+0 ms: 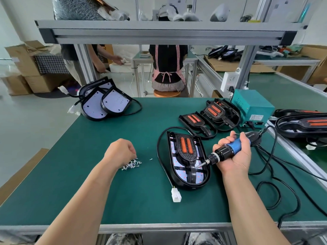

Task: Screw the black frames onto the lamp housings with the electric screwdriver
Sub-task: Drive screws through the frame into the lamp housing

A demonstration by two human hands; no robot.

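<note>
Green desk (141, 200): my right hand (235, 160) grips the screwdriver (234, 146), bit on the black frame (188, 157) in the near lamp housing (184, 184); left hand (122, 152) curls over loose screws (131, 164), grip unclear. Framed lamps (210, 114) wait behind; bare housings (106, 105) probably remain.

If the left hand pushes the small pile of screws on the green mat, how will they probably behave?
The screws are tiny and loose, so they would probably scatter rather than slide together; one stray screw already lies apart. They look light, and the green mat may keep them from rolling far.
</note>
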